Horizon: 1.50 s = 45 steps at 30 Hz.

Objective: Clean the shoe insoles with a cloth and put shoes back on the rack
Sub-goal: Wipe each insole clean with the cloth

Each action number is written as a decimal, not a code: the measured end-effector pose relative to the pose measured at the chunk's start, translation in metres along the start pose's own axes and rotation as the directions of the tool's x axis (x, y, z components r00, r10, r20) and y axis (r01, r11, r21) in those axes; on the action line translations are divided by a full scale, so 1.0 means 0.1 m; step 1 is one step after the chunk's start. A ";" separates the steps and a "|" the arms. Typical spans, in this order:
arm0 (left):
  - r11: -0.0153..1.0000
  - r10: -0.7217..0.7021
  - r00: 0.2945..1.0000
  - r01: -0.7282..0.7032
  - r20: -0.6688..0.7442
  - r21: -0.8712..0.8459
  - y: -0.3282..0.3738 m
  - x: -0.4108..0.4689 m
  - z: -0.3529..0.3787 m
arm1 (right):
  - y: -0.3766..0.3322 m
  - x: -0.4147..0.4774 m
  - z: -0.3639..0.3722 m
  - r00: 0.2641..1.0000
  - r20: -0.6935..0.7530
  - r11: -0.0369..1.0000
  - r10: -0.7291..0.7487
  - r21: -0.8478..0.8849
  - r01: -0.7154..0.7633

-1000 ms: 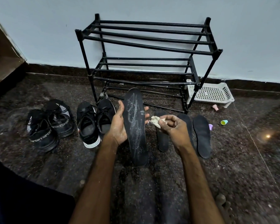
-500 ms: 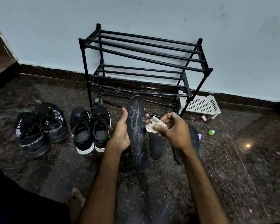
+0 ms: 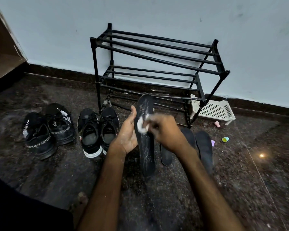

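Two slender forearms show bare all the way to the hands: the left forearm [image 3: 105,189] and the right forearm [image 3: 212,189]. Pale dust specks dot the left hand [image 3: 127,137] at the palm edge and wrist. The right hand [image 3: 165,132] is blurred, its fingers [image 3: 154,125] hard to make out. At lower left is a dark garment [image 3: 23,210] — plain, near black — and just beside it part of a bare foot [image 3: 81,198].

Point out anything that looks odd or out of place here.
The insole in the left hand is streaked with white marks. Small coloured plastic bits lie scattered on the floor right of the rack, near a white basket. Nothing looks broken.
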<state>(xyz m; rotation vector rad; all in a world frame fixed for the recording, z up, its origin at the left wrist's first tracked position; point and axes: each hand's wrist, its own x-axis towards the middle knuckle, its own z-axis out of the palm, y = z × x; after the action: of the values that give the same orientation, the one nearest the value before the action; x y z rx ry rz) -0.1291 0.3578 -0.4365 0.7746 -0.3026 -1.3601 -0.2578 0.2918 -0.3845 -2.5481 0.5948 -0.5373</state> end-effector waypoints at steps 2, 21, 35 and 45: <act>1.000 -0.002 1.000 0.002 -0.021 0.015 0.03 -0.01 -0.03 | 0.03 -0.12 -0.07 0.983 0.160 0.983 0.090 0.141 -0.113; 0.994 0.032 0.993 -0.044 -0.115 -0.101 -0.01 0.08 -0.13 | 0.14 -0.06 -0.01 0.953 -0.228 0.978 0.202 0.103 -0.182; 0.980 0.137 0.981 -0.154 -0.133 -0.122 0.13 0.05 -0.26 | 0.02 -0.11 0.06 0.986 -0.100 0.990 0.137 0.044 -0.133; 0.980 0.186 0.969 -0.194 -0.162 -0.036 0.19 -0.02 -0.28 | 0.26 -0.17 -0.18 0.934 0.213 0.955 0.287 -0.144 -0.261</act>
<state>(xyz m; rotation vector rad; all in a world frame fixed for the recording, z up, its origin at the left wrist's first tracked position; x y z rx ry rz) -0.0983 0.3687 -0.4440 0.7853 -0.2101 -1.1148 -0.2883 0.2731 -0.3881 -2.5232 0.8972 -0.1075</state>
